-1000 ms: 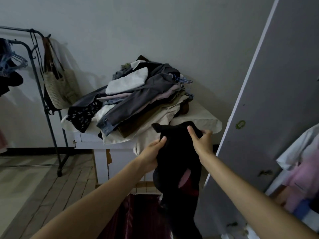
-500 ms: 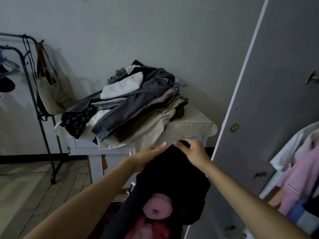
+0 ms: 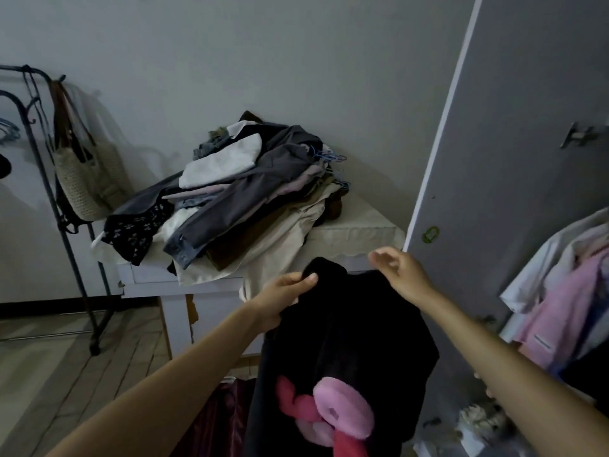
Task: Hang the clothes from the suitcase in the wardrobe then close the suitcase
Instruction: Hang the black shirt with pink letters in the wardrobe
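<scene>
A black fleece garment (image 3: 349, 331) with pink plush trim hangs in front of me. My left hand (image 3: 286, 295) grips its top edge, thumb pinching the black fabric. My right hand (image 3: 400, 270) hovers at the garment's upper right corner, blurred, with fingers loosely spread and apart from the cloth. The grey wardrobe door (image 3: 514, 159) stands open on the right, with pink and white clothes (image 3: 560, 291) hanging inside the wardrobe. A dark red suitcase lining (image 3: 217, 420) shows at the bottom, mostly hidden behind the garment.
A heap of folded clothes (image 3: 244, 192) with blue hangers lies on a white table (image 3: 356, 232) against the wall. A black clothes rail (image 3: 43, 179) with a woven bag (image 3: 85, 179) stands at the left. Wooden floor lies below it.
My right hand has let go of the garment's top and lifted to the right. The garment has turned, showing more of its pink trim. My left hand keeps its grip.
</scene>
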